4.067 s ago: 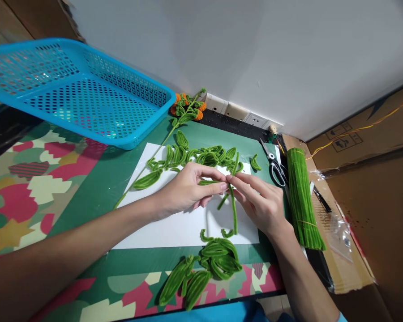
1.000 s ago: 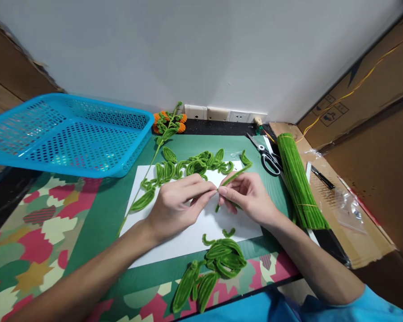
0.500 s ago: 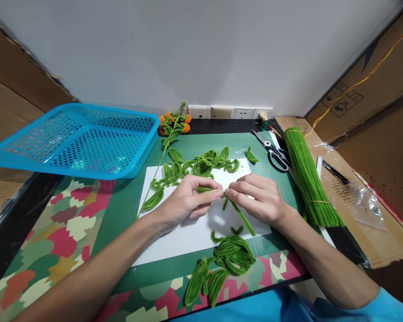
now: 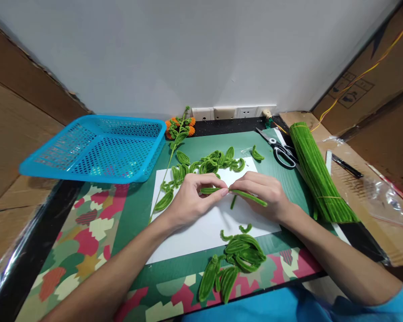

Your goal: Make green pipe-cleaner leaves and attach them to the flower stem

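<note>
Both hands meet over a white sheet (image 4: pixel 201 226) on the green mat. My left hand (image 4: pixel 191 199) pinches the folded end of a green pipe cleaner (image 4: pixel 251 197) between thumb and fingers. My right hand (image 4: pixel 263 192) is closed on the same pipe cleaner, whose free end sticks out to the right across its knuckles. Behind the hands lies a row of folded green leaf shapes (image 4: pixel 210 163). A second heap of finished green leaves (image 4: pixel 235 259) lies near the table's front edge.
A blue perforated basket (image 4: pixel 97 150) stands at the back left. An orange pipe-cleaner flower on a long stem (image 4: pixel 179 127) lies by the wall sockets. Scissors (image 4: pixel 280 150), a bundle of straight green pipe cleaners (image 4: pixel 317 174), a black pen (image 4: pixel 345 165) and a plastic bag (image 4: pixel 384 199) are on the right.
The free end of the pipe cleaner has swung from pointing down toward me to lying sideways to the right. Both hands keep their pinch. The camera has shifted left.
</note>
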`<state>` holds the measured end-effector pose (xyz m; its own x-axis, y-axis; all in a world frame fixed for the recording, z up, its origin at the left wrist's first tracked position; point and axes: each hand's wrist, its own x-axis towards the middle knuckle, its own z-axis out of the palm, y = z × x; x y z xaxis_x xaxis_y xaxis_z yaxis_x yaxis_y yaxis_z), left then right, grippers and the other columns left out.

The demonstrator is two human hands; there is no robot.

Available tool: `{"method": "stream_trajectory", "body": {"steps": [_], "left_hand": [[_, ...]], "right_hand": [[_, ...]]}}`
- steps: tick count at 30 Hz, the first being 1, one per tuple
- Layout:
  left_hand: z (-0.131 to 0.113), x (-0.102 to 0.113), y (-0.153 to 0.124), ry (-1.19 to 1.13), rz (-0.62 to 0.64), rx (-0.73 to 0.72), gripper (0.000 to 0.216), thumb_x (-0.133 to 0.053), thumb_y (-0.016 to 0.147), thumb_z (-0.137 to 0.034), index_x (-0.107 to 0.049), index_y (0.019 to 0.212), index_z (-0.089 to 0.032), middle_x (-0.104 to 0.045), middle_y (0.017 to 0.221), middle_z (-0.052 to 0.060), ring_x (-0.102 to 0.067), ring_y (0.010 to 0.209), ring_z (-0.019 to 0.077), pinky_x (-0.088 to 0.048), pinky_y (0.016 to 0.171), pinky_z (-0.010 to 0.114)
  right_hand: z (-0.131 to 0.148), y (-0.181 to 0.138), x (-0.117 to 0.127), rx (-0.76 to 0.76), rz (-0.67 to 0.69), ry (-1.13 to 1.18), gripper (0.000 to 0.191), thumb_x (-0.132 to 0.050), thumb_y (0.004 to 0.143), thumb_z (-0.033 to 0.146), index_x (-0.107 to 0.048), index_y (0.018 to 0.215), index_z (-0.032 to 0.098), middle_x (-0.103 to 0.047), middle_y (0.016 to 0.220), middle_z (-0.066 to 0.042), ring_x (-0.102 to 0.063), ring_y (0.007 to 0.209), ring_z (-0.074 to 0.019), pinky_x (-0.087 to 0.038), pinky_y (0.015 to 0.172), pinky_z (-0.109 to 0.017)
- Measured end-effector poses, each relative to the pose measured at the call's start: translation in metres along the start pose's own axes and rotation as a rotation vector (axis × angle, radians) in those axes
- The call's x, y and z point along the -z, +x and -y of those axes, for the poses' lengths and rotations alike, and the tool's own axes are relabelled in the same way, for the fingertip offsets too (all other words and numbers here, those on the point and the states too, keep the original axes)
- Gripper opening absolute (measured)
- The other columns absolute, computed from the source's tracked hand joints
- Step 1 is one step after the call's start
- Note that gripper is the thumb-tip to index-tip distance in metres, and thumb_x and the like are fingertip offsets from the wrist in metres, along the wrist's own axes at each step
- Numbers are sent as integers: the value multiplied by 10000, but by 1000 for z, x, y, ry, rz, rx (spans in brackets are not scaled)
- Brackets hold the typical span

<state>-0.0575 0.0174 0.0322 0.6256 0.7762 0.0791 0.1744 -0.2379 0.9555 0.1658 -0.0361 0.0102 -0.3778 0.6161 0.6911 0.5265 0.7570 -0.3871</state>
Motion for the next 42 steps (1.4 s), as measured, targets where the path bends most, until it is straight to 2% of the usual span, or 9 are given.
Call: {"method": "stream_trajectory", "body": {"steps": [4, 9, 15, 20, 26, 29, 34, 38, 42], "left_hand": [[-1, -1, -3, 61, -95, -141, 98, -762, 916, -170, -852, 882, -152, -784, 803, 65, -675, 723, 156, -484, 625, 254], [-4, 1, -4, 123, -108, -239, 130, -754, 909, -106, -869, 913, -168, -789, 806, 54, -679, 701, 142, -498, 610, 242], [1, -1, -5, 265, -89, -344, 152, -702, 934, -83, -841, 901, -135, -768, 790, 52, -676, 677, 136, -495, 600, 242], [9, 0, -7, 637, -94, -655, 155, -648, 950, -68, -781, 910, -135, -759, 791, 53, -655, 626, 136, -461, 549, 259], [-6, 4, -7, 1036, -72, -1065, 145, -604, 953, -46, -739, 968, -99, -720, 724, 55, -608, 567, 169, -443, 512, 332], [-7, 3, -8, 1035, -68, -1148, 169, -585, 962, -47, -740, 1005, -96, -755, 794, 83, -636, 591, 171, -452, 506, 328], [4, -8, -12, 552, -267, -752, 129, -684, 945, -75, -783, 992, -143, -759, 799, 50, -679, 657, 146, -504, 577, 268], [4, -19, -14, 134, -350, -340, 125, -715, 946, -122, -829, 896, -128, -743, 776, 58, -670, 678, 145, -491, 575, 251], [4, -24, -15, -9, -301, -205, 129, -735, 930, -141, -847, 866, -125, -739, 760, 61, -653, 699, 153, -472, 589, 256]], "right_hand": [[9, 5, -4, -330, -4, 276, 115, -658, 1017, 144, -771, 1001, 157, -791, 908, -69, -713, 787, -167, -558, 691, -279], [16, 13, -6, -664, 2, 633, 148, -729, 983, 274, -774, 909, 154, -758, 814, -35, -649, 643, -125, -506, 563, -235], [12, 13, -3, -677, 95, 531, 222, -706, 993, 313, -781, 874, 141, -757, 776, -44, -647, 651, -138, -488, 590, -252], [13, 10, -3, -630, 165, 429, 161, -667, 993, 239, -774, 911, 152, -766, 829, -50, -653, 679, -143, -476, 591, -248], [13, 16, -4, -1154, 189, 1267, 425, -904, 805, 474, -661, 682, 148, -552, 528, 62, -447, 387, -59, -448, 372, -189], [15, 20, 2, -1270, 255, 1405, 457, -932, 774, 466, -644, 630, 142, -528, 488, 75, -405, 347, -34, -432, 339, -155], [11, 13, 15, -1025, 209, 995, 347, -787, 940, 445, -752, 785, 137, -718, 632, -35, -639, 451, -129, -550, 419, -225], [-2, 1, 20, -356, -48, 91, 50, -752, 967, 207, -792, 958, 178, -811, 875, -89, -767, 716, -189, -631, 642, -287], [-6, -2, 18, 42, -15, -201, 176, -740, 971, 103, -770, 1123, 186, -798, 1013, -123, -746, 875, -219, -616, 743, -340]]}}
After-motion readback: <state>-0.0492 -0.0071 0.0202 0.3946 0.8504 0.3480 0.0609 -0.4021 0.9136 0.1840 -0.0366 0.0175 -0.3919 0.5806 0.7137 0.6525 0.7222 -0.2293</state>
